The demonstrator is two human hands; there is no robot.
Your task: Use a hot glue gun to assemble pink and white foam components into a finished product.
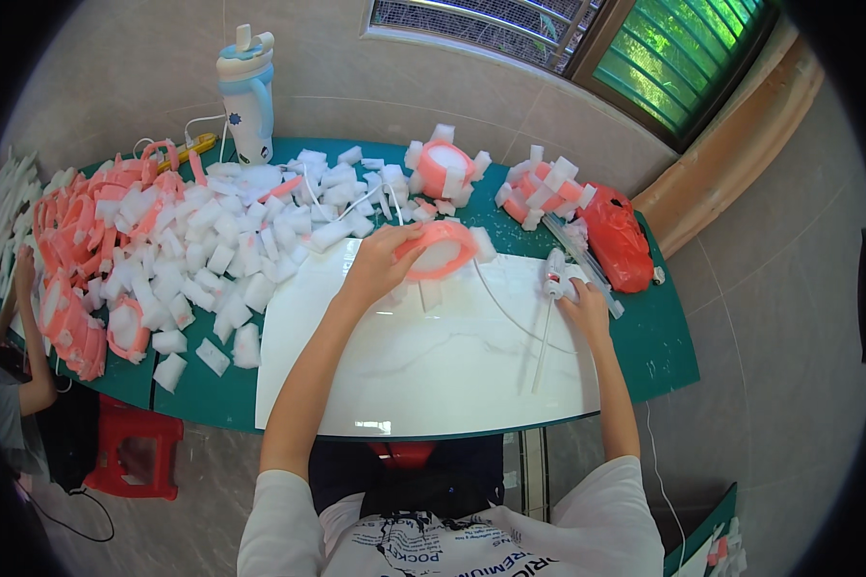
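Ring (pixel 438 250), pink with white foam inside, is sitting at the far edge of the white board (pixel 433 365), left hand (pixel 380 264) pinching its rim. Right hand (pixel 579 300) is pinching white sticks (pixel 551 288). Best gripping steady; foam blocks (pixel 212 250) are crowding left, the board's near side staying open.

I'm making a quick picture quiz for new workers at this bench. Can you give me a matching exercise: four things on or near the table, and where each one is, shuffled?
Things:
1. water bottle
2. orange-red plastic bag
3. red stool
4. pink ring with white foam

Places:
A. on the floor, under the table's left end
B. in the left hand
C. standing at the table's far edge, by the wall
D. at the table's right end, beyond the right hand

Pairs: 1-C, 2-D, 3-A, 4-B
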